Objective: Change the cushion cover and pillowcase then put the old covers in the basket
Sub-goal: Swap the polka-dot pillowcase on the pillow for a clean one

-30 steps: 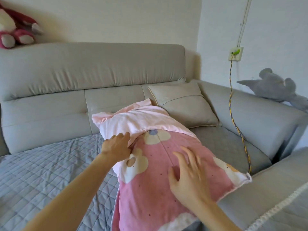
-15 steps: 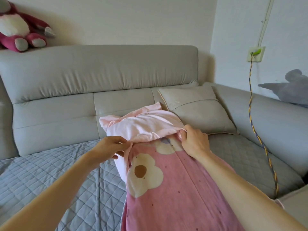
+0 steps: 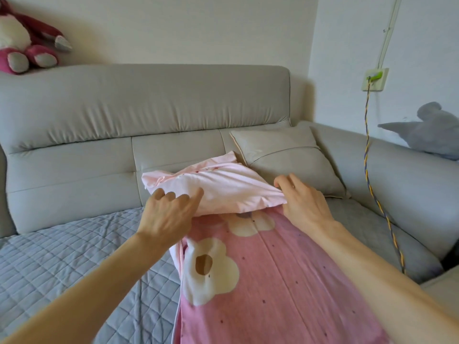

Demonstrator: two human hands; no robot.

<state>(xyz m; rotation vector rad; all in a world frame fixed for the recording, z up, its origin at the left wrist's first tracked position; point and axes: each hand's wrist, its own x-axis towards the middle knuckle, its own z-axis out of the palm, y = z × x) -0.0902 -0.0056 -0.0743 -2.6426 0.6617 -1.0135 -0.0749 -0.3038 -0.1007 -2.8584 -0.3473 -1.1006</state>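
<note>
Pink pillowcase (image 3: 260,281) flap lies under the left hand (image 3: 167,214)'s spread fingers (image 3: 185,202); right hand (image 3: 301,202) pinches its edge.

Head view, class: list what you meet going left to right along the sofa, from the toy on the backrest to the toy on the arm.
Pink plush toy → left hand → right hand → grey cushion → braided cable → grey plush toy.
</note>
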